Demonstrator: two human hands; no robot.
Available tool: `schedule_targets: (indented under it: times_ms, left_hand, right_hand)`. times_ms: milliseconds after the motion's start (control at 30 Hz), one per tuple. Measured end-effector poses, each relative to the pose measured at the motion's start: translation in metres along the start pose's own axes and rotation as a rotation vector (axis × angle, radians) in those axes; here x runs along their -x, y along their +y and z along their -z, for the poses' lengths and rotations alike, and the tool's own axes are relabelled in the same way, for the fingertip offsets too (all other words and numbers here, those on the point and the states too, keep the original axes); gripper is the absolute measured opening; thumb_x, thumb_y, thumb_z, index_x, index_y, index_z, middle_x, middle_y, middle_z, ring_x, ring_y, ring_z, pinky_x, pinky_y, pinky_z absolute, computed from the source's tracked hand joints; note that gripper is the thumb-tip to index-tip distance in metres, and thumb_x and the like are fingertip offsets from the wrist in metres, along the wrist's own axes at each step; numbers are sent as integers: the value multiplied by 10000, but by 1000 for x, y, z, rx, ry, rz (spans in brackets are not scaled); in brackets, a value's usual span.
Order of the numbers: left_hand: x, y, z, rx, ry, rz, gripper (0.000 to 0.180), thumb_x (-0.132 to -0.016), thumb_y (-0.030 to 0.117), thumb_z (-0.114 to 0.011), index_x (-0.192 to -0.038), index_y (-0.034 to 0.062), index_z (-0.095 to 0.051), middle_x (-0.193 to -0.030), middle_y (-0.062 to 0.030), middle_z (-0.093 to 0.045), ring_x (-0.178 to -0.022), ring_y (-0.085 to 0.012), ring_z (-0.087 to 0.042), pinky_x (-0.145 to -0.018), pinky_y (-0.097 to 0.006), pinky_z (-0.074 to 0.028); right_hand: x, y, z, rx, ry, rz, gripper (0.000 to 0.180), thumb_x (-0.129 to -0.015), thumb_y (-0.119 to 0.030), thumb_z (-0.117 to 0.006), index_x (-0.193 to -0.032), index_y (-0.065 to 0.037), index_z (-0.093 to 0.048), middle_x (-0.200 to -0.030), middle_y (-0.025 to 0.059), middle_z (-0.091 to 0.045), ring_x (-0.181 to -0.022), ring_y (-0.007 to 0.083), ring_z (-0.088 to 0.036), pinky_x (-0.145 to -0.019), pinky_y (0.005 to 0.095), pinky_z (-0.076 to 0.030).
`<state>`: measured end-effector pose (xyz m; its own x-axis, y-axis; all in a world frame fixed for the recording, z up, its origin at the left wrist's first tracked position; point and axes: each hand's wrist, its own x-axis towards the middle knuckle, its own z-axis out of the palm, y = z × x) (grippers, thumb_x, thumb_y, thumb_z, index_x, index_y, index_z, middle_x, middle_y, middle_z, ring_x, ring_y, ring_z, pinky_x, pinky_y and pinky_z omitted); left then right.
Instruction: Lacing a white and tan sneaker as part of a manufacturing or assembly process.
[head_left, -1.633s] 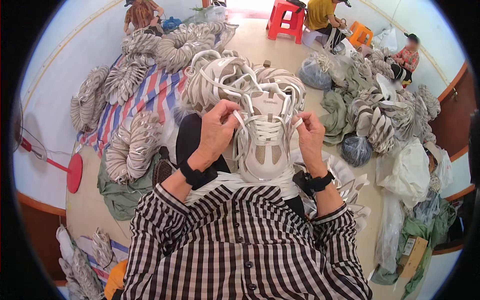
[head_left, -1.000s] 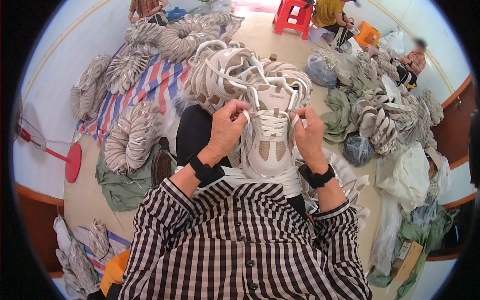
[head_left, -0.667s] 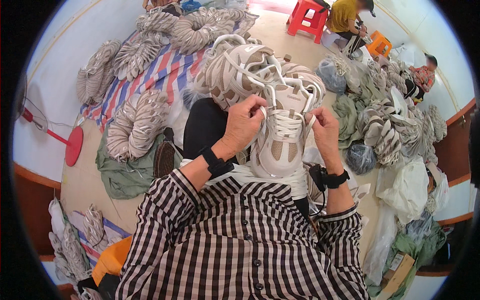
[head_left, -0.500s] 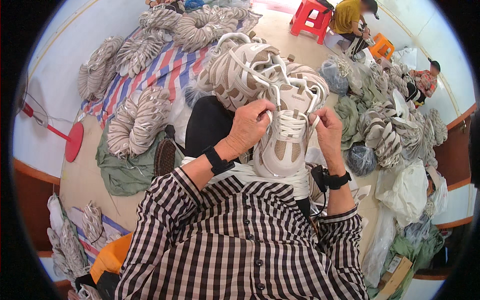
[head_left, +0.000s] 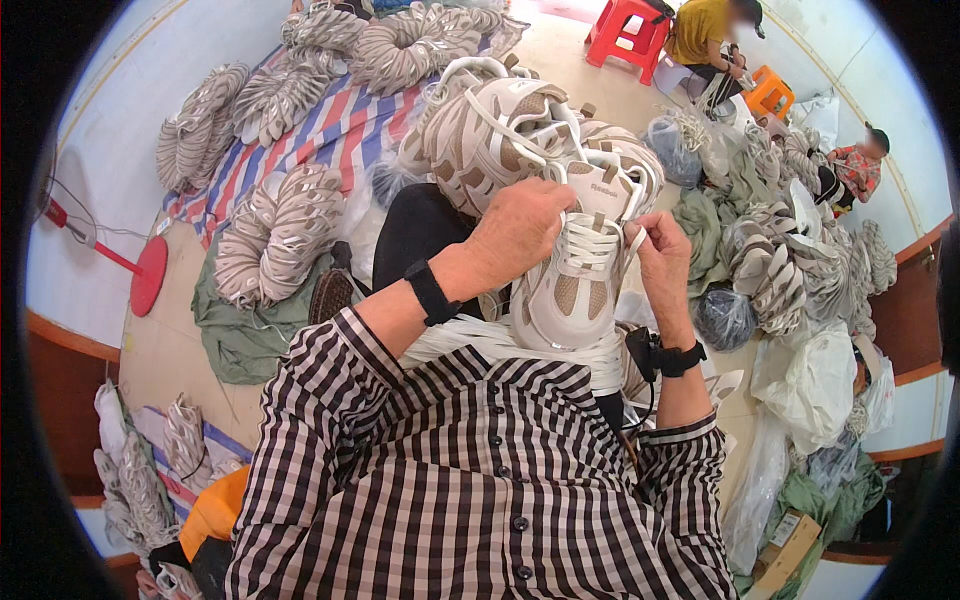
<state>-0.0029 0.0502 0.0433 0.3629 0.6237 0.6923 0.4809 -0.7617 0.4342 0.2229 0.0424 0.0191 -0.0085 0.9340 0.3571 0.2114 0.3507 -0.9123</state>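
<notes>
A beige and white sneaker (head_left: 565, 308) rests on my lap with its toe toward me. White shoelaces (head_left: 590, 248) cross its front below the padded tongue (head_left: 602, 188). My left hand (head_left: 522, 228) is closed at the left edge of the lacing, beside the tongue; its fingertips hide what they grip. On the other side, my right hand (head_left: 663, 258) pinches a white lace end between thumb and fingers. Just beyond the sneaker lies a bundle of similar shoe pieces (head_left: 470, 140), with loose white laces over it. More white laces (head_left: 480, 340) drape across my waist.
Coiled stacks of beige shoe pieces (head_left: 275, 235) lie at left, some on a striped sheet (head_left: 290, 150). Plastic bags (head_left: 810, 385) and more shoe pieces (head_left: 775, 270) crowd the right. Two people sit far right, near a red stool (head_left: 628, 40). A red round-based stand (head_left: 150, 262) stands left.
My left hand has moved up and right, from the lace at the sneaker's left side to beside the tongue. My right hand stays at the right side, still pinching the lace.
</notes>
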Motion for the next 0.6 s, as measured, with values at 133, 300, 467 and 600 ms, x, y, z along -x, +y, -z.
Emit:
schedule_targets:
  times_ms: [133,300,467,600]
  left_hand:
    - [3,-3,-4,-4,20,74,151,-778,-8,-551,-926,14,-569,-752,-138,-604,-687,-281,-604,-644,-362,-475]
    - [18,-17,-2,373,-68,479,68,-830,25,-568,-896,9,-566,-698,-52,-570,-642,-113,-531,-595,-270,-438]
    - [17,-19,-4,494,-93,565,48,-839,31,-568,-877,2,-566,-699,-15,-571,-634,-69,-507,-577,-240,-422]
    - [10,-8,-3,221,-45,395,51,-815,21,-550,-860,-2,-558,-683,-90,-575,-604,-143,-532,-572,-280,-431]
  right_hand:
    - [2,-1,-2,-18,-6,-1,90,-861,-90,-637,-858,-22,-579,-748,-47,-554,-669,28,-465,-598,193,-397]
    - [5,0,3,9,10,-2,91,-858,-88,-640,-859,-21,-578,-748,-48,-549,-665,30,-455,-590,195,-389]
    - [3,-1,1,33,9,-22,97,-858,-88,-635,-846,-12,-576,-726,-47,-542,-660,35,-462,-589,200,-396]
    - [2,-10,-4,192,34,59,104,-849,-80,-628,-842,4,-568,-711,5,-576,-651,61,-494,-599,230,-427]
